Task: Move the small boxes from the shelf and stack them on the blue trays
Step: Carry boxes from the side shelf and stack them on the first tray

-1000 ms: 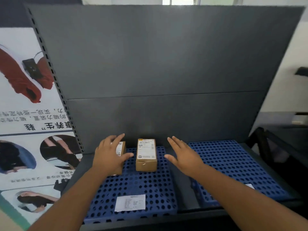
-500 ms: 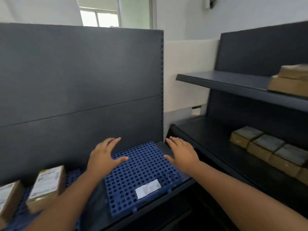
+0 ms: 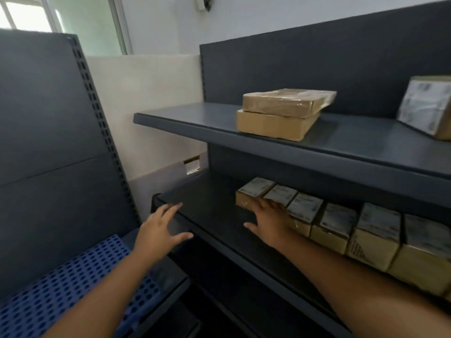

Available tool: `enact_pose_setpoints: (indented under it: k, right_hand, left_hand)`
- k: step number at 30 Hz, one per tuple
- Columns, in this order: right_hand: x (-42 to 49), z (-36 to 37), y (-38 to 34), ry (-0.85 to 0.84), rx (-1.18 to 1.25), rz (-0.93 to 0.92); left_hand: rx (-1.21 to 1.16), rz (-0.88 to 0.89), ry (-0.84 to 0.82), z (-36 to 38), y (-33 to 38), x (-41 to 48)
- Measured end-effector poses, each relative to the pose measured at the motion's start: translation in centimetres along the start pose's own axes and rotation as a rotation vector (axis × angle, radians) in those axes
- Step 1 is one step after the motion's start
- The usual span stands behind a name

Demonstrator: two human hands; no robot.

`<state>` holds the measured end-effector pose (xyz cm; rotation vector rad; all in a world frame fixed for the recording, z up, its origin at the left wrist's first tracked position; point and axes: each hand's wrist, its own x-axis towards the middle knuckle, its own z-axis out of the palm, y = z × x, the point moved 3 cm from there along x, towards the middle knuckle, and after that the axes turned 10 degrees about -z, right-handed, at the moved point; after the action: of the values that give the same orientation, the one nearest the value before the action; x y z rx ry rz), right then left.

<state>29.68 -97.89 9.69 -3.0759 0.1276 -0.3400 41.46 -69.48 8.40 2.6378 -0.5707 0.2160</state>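
Two dark shelves fill the right side: an upper shelf (image 3: 341,142) carrying two stacked flat parcels (image 3: 280,113), and a lower shelf (image 3: 210,215) holding a row of small boxes (image 3: 336,223) along its back. At lower left lies a blue tray (image 3: 61,289). The right hand (image 3: 266,220), fingers spread, rests against the front of the leftmost boxes in the row. The left hand (image 3: 158,230), open and empty, hovers at the lower shelf's left corner, well apart from the boxes.
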Motion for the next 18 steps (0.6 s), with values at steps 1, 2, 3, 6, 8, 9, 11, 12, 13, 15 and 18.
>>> enact_pose_setpoints:
  k: [1, 2, 3, 6, 8, 9, 11, 12, 13, 15, 18]
  right_hand:
    - [-0.1, 0.1, 1.0, 0.007, -0.003, 0.021]
    - [-0.2, 0.1, 2.0, 0.015, -0.01, 0.043]
    - [-0.3, 0.2, 2.8, 0.021, -0.02, 0.066]
    - [-0.2, 0.8, 4.8, 0.007, -0.046, 0.145]
    - [0.0, 1.2, 5.7, -0.016, -0.052, 0.191]
    - [0.2, 1.4, 6.1, -0.027, -0.063, 0.21]
    - [0.2, 1.7, 6.5, -0.059, -0.088, 0.247]
    - [0.2, 1.9, 6.5, -0.08, -0.097, 0.264]
    - [0.2, 2.0, 6.5, -0.099, -0.109, 0.281]
    - [0.4, 2.3, 6.1, -0.126, -0.127, 0.307]
    - [0.8, 2.5, 5.9, -0.129, -0.138, 0.323]
  left_hand:
    - [-0.027, 0.036, -0.003, 0.8, 1.0, 0.9]
    - [-0.06, 0.074, -0.002, 1.5, 2.0, 1.8]
    - [-0.092, 0.106, -0.005, 2.3, 2.9, 2.7]
    - [-0.136, 0.126, -0.087, 4.3, 5.2, 5.4]
    - [-0.164, 0.173, -0.118, 5.6, 6.7, 7.2]
    - [-0.186, 0.202, -0.13, 6.3, 7.5, 8.1]
    - [-0.19, 0.246, -0.172, 7.5, 9.1, 9.7]
    - [-0.18, 0.254, -0.2, 8.2, 9.9, 10.3]
    - [-0.176, 0.258, -0.233, 8.8, 10.6, 11.0]
    - [-0.192, 0.275, -0.292, 10.0, 11.7, 12.1]
    - [-0.208, 0.312, -0.352, 11.6, 13.0, 13.5]
